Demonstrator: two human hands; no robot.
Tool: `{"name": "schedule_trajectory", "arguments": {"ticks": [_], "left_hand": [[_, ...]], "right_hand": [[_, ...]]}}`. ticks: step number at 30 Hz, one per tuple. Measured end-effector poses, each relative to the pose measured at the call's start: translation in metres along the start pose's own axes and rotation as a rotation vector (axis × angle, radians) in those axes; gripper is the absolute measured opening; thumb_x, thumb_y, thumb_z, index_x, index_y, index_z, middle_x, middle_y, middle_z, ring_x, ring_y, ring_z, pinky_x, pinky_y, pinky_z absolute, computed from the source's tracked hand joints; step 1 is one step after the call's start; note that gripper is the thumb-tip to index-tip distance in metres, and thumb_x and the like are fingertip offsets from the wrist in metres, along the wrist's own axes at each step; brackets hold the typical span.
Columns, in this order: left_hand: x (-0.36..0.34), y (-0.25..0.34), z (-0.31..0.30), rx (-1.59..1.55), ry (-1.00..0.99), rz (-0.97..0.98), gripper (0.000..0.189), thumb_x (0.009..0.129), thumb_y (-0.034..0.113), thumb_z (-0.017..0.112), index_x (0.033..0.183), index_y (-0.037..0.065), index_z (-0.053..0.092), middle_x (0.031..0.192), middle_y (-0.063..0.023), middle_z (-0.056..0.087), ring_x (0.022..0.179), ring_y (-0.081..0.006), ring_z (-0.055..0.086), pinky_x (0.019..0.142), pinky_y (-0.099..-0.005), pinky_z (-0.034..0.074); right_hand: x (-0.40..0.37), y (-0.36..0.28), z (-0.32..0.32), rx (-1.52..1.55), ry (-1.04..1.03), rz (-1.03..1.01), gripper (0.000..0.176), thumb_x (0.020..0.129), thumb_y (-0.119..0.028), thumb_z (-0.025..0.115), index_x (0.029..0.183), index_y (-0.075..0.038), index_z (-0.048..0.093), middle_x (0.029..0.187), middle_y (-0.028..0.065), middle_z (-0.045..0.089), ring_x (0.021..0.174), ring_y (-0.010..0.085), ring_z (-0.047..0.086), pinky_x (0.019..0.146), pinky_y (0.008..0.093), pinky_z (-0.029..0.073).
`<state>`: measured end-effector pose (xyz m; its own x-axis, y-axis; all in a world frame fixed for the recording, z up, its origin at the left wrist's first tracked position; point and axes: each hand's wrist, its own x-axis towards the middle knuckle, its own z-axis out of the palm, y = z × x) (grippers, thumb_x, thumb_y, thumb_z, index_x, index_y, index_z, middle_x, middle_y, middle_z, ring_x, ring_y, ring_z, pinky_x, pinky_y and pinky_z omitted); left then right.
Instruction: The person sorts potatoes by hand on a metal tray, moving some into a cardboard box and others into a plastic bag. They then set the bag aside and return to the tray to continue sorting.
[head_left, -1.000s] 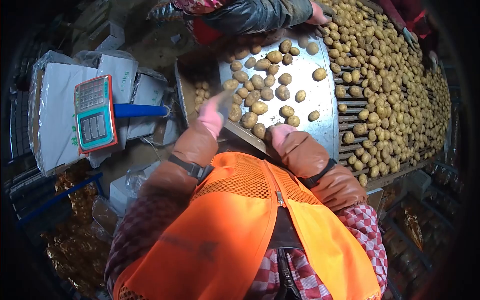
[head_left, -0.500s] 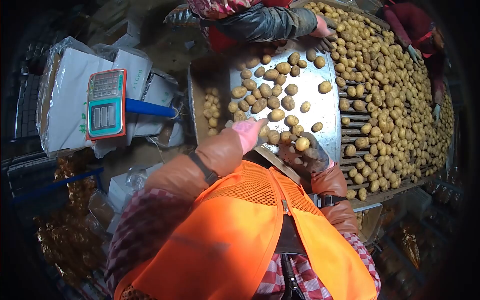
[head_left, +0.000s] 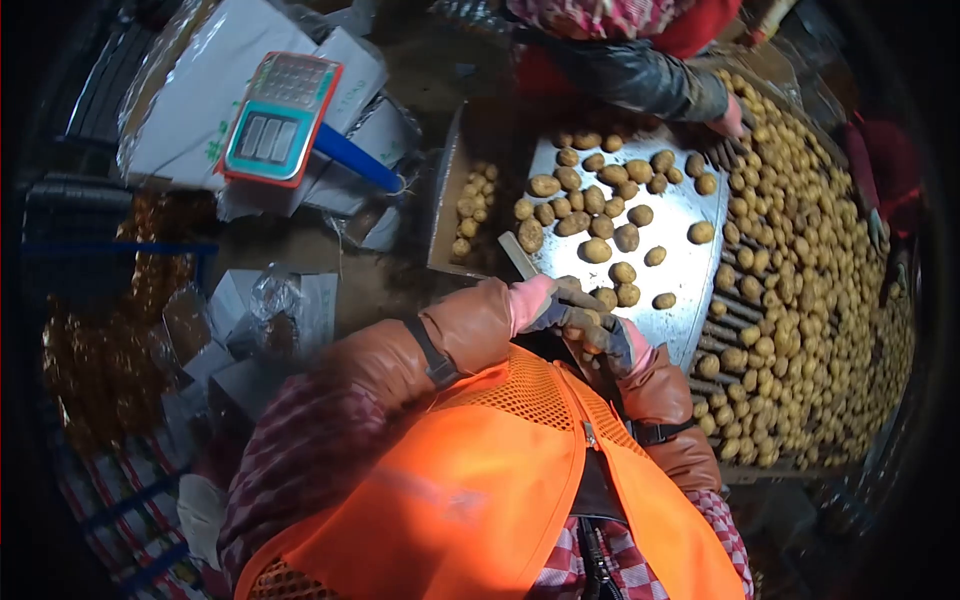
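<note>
Both my hands wear pink-and-dark work gloves and meet at the near edge of a shiny metal sorting table [head_left: 680, 270]. My left hand [head_left: 548, 304] curls from the left around a few potatoes [head_left: 590, 334]. From the other side my right hand [head_left: 626, 348] closes on the same potatoes, its fingers partly hidden. Several loose potatoes [head_left: 597, 250] lie just beyond my hands on the metal. A wooden strip [head_left: 518, 256] borders the table's near left side.
On the right, a slatted roller bed [head_left: 730, 325] carries a large heap of potatoes [head_left: 800, 290]. A co-worker's gloved hand [head_left: 735, 122] reaches over its far end. Left stand an open box of potatoes [head_left: 447, 215], a scale [head_left: 272, 135] on a blue post and white cartons [head_left: 215, 80].
My view has turned, so the table and scale sit differently. My hands, apart before, have come together around potatoes. The left hand has left the potatoes at the table's left edge.
</note>
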<state>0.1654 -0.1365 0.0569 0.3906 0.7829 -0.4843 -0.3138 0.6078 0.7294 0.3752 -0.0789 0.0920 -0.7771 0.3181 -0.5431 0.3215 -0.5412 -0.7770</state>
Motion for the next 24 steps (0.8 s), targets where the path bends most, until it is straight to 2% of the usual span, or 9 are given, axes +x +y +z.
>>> {"name": "schedule_trajectory", "arguments": {"ticks": [1,3,5,9,11,16,18,21,24], "left_hand": [[-0.001,-0.006,0.001,-0.188,0.026,-0.061,0.026,0.095,0.015,0.065,0.116,-0.001,0.064,0.098,-0.0048,0.064,0.086,-0.0150,0.060,0.078,-0.0289,0.046],[0.006,-0.028,0.002,0.108,0.049,0.150,0.023,0.095,0.011,0.059,0.115,0.001,0.066,0.099,-0.0084,0.066,0.088,-0.0186,0.062,0.079,-0.0295,0.048],[0.005,-0.017,0.004,-0.438,0.219,0.026,0.022,0.095,0.008,0.057,0.111,-0.001,0.069,0.104,-0.0118,0.069,0.093,-0.0213,0.066,0.082,-0.0307,0.052],[0.004,0.000,0.014,-0.556,0.532,0.039,0.022,0.095,0.000,0.052,0.104,-0.007,0.071,0.108,-0.0166,0.072,0.100,-0.0260,0.069,0.087,-0.0331,0.056],[0.002,0.002,0.016,0.064,0.515,0.211,0.026,0.097,0.008,0.050,0.104,-0.007,0.070,0.103,-0.0162,0.073,0.097,-0.0266,0.070,0.087,-0.0344,0.055],[0.000,0.022,0.017,-0.967,0.479,0.098,0.034,0.095,0.001,0.045,0.123,0.004,0.064,0.118,-0.0145,0.068,0.112,-0.0259,0.064,0.100,-0.0365,0.049],[-0.053,0.058,0.035,0.268,0.918,0.079,0.033,0.095,0.004,0.047,0.122,0.009,0.065,0.119,-0.0153,0.067,0.114,-0.0276,0.063,0.099,-0.0393,0.049],[-0.034,0.016,-0.037,0.773,1.252,0.115,0.028,0.093,0.021,0.056,0.114,0.010,0.070,0.111,-0.0174,0.069,0.104,-0.0314,0.065,0.089,-0.0448,0.051],[-0.024,0.014,-0.055,1.516,1.073,0.109,0.035,0.091,0.012,0.054,0.121,0.021,0.071,0.120,-0.0159,0.068,0.114,-0.0341,0.063,0.099,-0.0464,0.047]], "right_hand": [[0.003,0.017,-0.008,0.116,-0.026,-0.017,0.030,0.093,-0.022,0.067,0.115,-0.001,0.067,0.095,0.0040,0.068,0.081,0.0107,0.060,0.067,0.0232,0.046],[0.006,0.011,0.013,-0.793,0.092,-0.587,0.032,0.092,-0.023,0.069,0.116,-0.001,0.067,0.103,0.0050,0.068,0.091,0.0127,0.061,0.078,0.0272,0.049],[0.014,0.014,-0.011,-0.180,-0.038,-0.004,0.046,0.089,-0.032,0.072,0.121,-0.001,0.064,0.109,0.0066,0.066,0.097,0.0145,0.061,0.085,0.0299,0.049],[0.015,0.007,-0.013,-0.449,0.035,-0.112,0.042,0.087,-0.026,0.071,0.119,-0.001,0.065,0.097,0.0052,0.070,0.089,0.0155,0.063,0.079,0.0297,0.051],[0.016,-0.005,-0.011,-0.532,0.036,-0.129,0.040,0.087,-0.025,0.071,0.119,-0.001,0.065,0.096,0.0058,0.070,0.087,0.0150,0.064,0.077,0.0293,0.052],[0.016,-0.010,0.001,-0.356,0.073,-0.275,0.033,0.091,-0.021,0.068,0.116,0.000,0.065,0.095,0.0057,0.068,0.076,0.0129,0.063,0.067,0.0292,0.052],[0.021,-0.008,-0.002,-0.236,0.033,-0.297,0.034,0.091,-0.021,0.068,0.117,0.000,0.064,0.093,0.0045,0.066,0.075,0.0125,0.061,0.065,0.0291,0.051],[0.006,-0.016,-0.012,0.075,-0.034,-0.393,0.036,0.092,-0.027,0.065,0.117,-0.001,0.060,0.084,0.0001,0.058,0.073,0.0106,0.054,0.063,0.0276,0.047],[-0.005,-0.009,-0.024,0.166,-0.020,-0.494,0.050,0.085,-0.044,0.068,0.114,-0.004,0.060,0.090,0.0022,0.062,0.081,0.0117,0.059,0.069,0.0254,0.047]]}}
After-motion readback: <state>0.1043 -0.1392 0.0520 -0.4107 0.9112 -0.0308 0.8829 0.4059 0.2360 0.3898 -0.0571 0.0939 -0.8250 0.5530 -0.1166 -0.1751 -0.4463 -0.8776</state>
